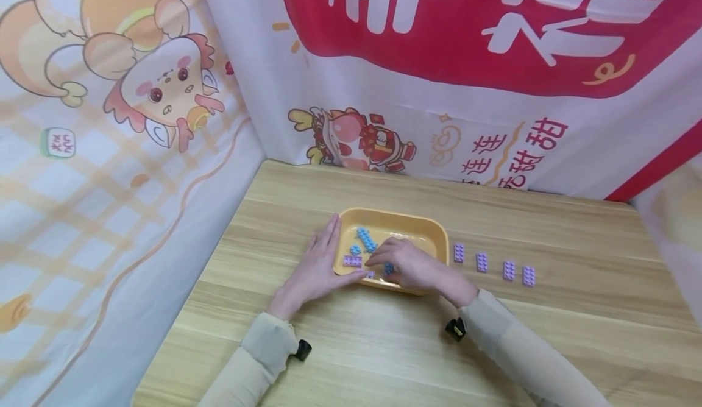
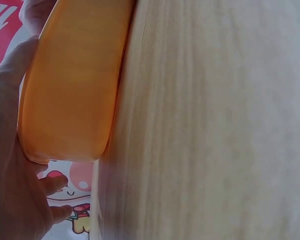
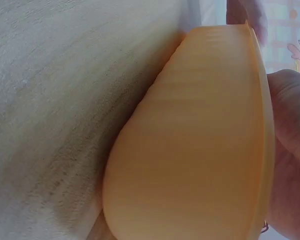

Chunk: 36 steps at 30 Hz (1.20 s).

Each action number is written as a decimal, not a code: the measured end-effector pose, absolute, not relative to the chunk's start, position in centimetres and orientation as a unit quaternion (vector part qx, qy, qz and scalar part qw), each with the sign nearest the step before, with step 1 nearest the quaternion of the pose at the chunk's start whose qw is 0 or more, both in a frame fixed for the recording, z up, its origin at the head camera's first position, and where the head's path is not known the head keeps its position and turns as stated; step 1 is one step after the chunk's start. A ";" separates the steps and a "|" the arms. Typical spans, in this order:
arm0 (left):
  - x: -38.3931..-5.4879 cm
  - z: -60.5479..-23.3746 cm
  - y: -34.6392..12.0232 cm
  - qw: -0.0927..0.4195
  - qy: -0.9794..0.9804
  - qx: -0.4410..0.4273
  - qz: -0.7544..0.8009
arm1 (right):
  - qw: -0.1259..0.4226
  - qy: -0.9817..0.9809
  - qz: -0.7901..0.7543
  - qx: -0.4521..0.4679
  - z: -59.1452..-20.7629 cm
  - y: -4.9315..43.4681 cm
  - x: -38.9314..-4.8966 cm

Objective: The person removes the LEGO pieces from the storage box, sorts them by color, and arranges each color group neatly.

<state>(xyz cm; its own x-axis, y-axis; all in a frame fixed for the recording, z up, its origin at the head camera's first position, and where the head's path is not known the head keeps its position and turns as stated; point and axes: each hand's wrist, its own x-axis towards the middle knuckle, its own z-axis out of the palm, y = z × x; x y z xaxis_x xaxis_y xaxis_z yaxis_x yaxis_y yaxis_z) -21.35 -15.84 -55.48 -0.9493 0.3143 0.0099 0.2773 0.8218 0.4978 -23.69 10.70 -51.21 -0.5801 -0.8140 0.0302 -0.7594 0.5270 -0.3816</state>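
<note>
A yellow plastic tray (image 1: pixel 403 215) sits on the table with several toy building bricks inside. My left hand (image 1: pixel 316 268) rests against its left end, fingers fairly straight along the side and thumb at the front rim. Over the tray's front part, my right hand (image 1: pixel 408 264) reaches in with bent fingers; whether they pinch a brick is hidden. Left of that hand lie blue bricks (image 1: pixel 366 239), a small round-looking blue piece (image 1: pixel 355 250) and a purple brick (image 1: pixel 352 261). Another blue brick (image 1: pixel 389 268) shows beneath the right hand. Both wrist views show mainly the tray's outer wall (image 2: pixel 72 95).
To the right of the tray, several purple bricks (image 1: pixel 509 271) stand apart in a slanting row on the wooden table (image 1: pixel 351 346). Printed cloths hang behind the table (image 1: pixel 428 120) and along its left side (image 1: pixel 164 200).
</note>
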 end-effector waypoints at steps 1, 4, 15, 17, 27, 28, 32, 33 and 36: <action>-21.3 -55.5 -15.8 0.036 0.954 0.156 0.254 | 0.081 0.870 -0.175 -0.454 -51.2 10.6 -23.7; -21.3 -55.4 -15.8 0.036 0.954 0.157 0.253 | 0.099 0.867 -0.167 -0.459 -51.2 10.4 -23.8; -21.1 -55.7 -15.7 0.036 0.954 0.165 0.248 | 0.159 0.856 -0.132 -0.474 -51.1 8.6 -24.9; -21.1 -55.5 -15.8 0.034 0.954 0.164 0.247 | 0.160 0.853 -0.123 -0.482 -51.2 8.3 -25.2; -21.3 -55.5 -15.8 0.029 0.954 0.173 0.245 | 0.167 0.851 -0.137 -0.478 -51.8 7.8 -25.9; -21.3 -55.5 -15.8 0.028 0.953 0.173 0.245 | 0.166 0.851 -0.146 -0.476 -52.0 7.9 -26.0; -21.4 -55.5 -15.8 0.030 0.953 0.173 0.247 | 0.142 0.853 -0.176 -0.471 -52.5 8.2 -26.1; -21.4 -55.5 -15.8 0.031 0.953 0.172 0.248 | 0.135 0.853 -0.183 -0.469 -52.6 8.3 -26.2; -21.3 -55.4 -15.9 0.038 0.953 0.169 0.249 | 0.129 0.857 -0.205 -0.454 -52.7 8.7 -26.3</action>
